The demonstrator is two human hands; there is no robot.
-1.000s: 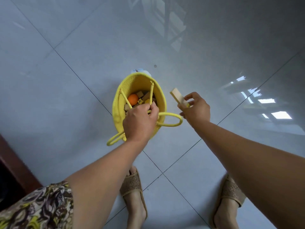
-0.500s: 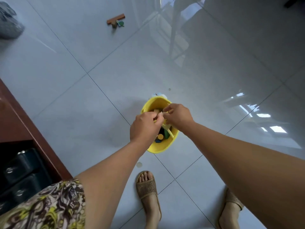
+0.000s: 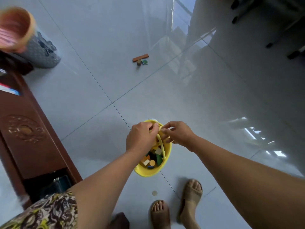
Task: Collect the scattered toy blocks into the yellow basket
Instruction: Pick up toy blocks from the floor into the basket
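Glossy tiled floor (image 3: 214, 104) (bright reflections) below the yellow basket (image 3: 148, 172).

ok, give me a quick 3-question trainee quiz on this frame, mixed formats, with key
1. True or false: the yellow basket is empty.
2. The long brown block lies: A) in the basket, B) on the floor beyond the basket, C) on the wooden cabinet.
3. Fill in: the left hand and right hand both hold the basket's yellow ___.

Key: 1 false, coloured blocks lie inside; 2 B; 3 handles.
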